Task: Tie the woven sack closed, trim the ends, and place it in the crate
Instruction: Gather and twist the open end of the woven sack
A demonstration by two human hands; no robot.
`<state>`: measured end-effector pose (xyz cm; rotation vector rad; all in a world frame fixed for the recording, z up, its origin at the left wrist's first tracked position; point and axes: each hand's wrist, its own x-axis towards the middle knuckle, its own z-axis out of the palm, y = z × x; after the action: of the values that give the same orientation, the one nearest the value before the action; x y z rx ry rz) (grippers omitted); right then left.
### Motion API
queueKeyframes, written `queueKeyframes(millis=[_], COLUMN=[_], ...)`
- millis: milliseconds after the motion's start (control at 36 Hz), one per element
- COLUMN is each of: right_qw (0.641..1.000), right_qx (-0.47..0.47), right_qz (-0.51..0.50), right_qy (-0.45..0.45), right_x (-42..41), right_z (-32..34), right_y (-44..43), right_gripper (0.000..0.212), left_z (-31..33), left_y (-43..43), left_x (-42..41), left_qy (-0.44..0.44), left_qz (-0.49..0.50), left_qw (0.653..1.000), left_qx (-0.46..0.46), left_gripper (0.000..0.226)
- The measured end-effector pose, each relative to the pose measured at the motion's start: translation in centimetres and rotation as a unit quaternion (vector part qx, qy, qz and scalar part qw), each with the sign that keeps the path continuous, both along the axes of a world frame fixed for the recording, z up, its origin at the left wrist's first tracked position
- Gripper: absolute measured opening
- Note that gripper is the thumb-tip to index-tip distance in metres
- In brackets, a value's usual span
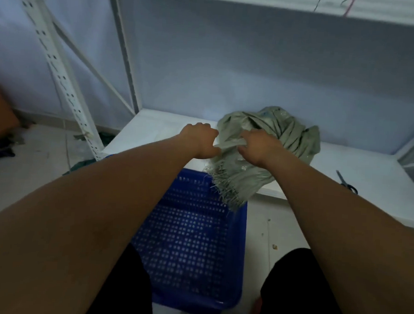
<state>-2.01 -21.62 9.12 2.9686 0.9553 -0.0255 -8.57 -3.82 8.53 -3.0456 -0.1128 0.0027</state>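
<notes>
A crumpled grey-green woven sack (291, 137) lies on the low white shelf (154, 127), its frayed end (228, 189) hanging over the front edge above the crate. My left hand (199, 139) is fisted on the sack's left edge. My right hand (257, 147) presses down on the sack and pinches a fold of it. The blue perforated plastic crate (192, 242) stands on the floor between my knees, with nothing in it. Scissors (347, 182) lie on the shelf to the right of the sack.
A white slotted shelf upright (59, 72) and a diagonal brace stand at the left. Another shelf board (257, 1) runs overhead. Scraps of dark cloth (2, 148) and debris lie on the tiled floor at the left. My knees in dark shorts flank the crate.
</notes>
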Motion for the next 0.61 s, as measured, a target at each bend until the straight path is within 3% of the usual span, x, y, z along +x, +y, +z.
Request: queueKeyframes(millis=[278,611], right_qw=[1.000,1.000], right_qx=[0.007,0.023], right_qz=[-0.009,-0.010], right_qy=[-0.019,-0.006], right_x=[-3.0,-4.3], right_z=[2.8,2.2], right_y=[-2.0,-3.7], right_gripper=[0.055,0.054], left_z=[4.0,4.0], left_y=[-1.8,-5.5], left_x=[-4.0,-4.9], left_qy=[-0.028,-0.027], left_qz=[0.003,-0.015], left_qw=[1.000,1.000], left_qx=[0.006,-0.006], left_gripper=[0.060,0.053])
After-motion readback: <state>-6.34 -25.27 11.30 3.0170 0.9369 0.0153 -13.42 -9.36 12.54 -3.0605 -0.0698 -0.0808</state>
